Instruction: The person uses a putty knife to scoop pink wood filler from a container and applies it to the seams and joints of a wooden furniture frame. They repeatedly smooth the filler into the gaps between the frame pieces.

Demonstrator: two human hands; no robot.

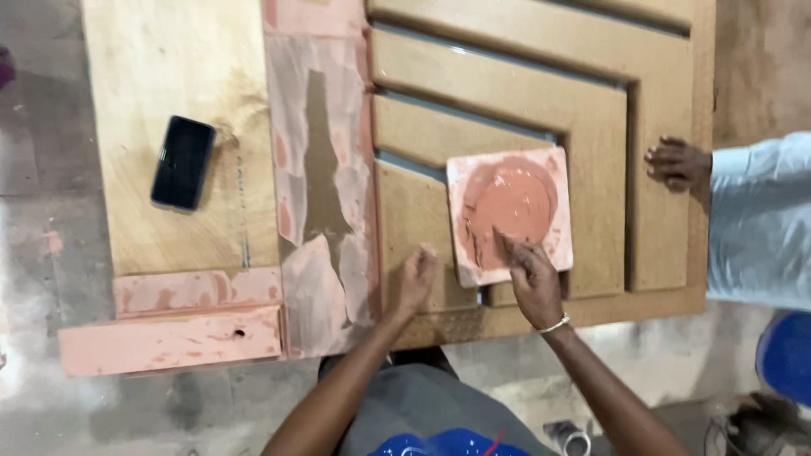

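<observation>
A square white tile (553, 173) smeared with pinkish-brown putty (511, 203) lies on a carved wooden door panel (591, 110). My right hand (530, 272) rests at the tile's lower edge, fingers reaching into the putty; whether they pinch a tool is hidden. A thin bangle sits on that wrist. My left hand (414, 277) presses on the panel just left of the tile, fingers curled against the wood, holding nothing that I can see.
A black phone (182, 162) lies on a plywood sheet (169, 93) at left. Putty-coated strips (169, 338) and a patchy filled stile (321, 169) border the panel. Another person's hand (678, 164) in a light blue sleeve rests on the panel's right edge. Concrete floor surrounds everything.
</observation>
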